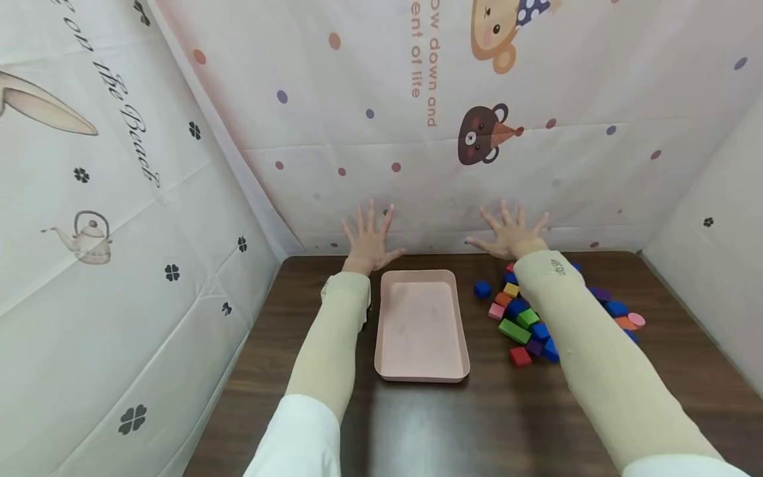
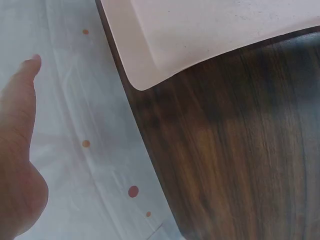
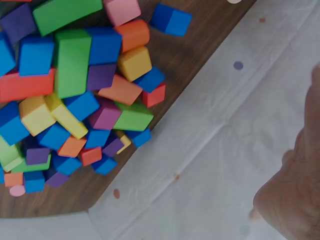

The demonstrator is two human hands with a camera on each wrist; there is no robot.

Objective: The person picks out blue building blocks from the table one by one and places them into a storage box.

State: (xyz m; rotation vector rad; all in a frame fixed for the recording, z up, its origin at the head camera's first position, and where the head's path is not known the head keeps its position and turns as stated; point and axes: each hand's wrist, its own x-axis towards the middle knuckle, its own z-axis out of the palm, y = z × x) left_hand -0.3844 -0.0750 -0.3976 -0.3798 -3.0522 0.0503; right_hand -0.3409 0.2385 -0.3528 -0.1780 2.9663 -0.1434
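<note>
Both arms reach forward over the table. My left hand (image 1: 368, 244), its fingers spread straight, is held past the far left corner of a shallow pink tray (image 1: 423, 331) and holds nothing. The right hand (image 1: 508, 233) is likewise spread, just beyond a heap of coloured blocks (image 1: 517, 311), with nothing in its grasp. In the right wrist view the heap shows cubes, bars and cylinders, among them a long green block (image 3: 73, 64) and a red bar (image 3: 27, 86). My right forearm hides part of the heap in the head view. The inside of the tray is bare.
A dark wooden table (image 1: 286, 371) carries the tray and blocks. One blue cube (image 1: 483, 289) lies apart, left of the heap. Printed cloth walls (image 1: 334, 119) stand at the far edge and on both sides, close to the hands.
</note>
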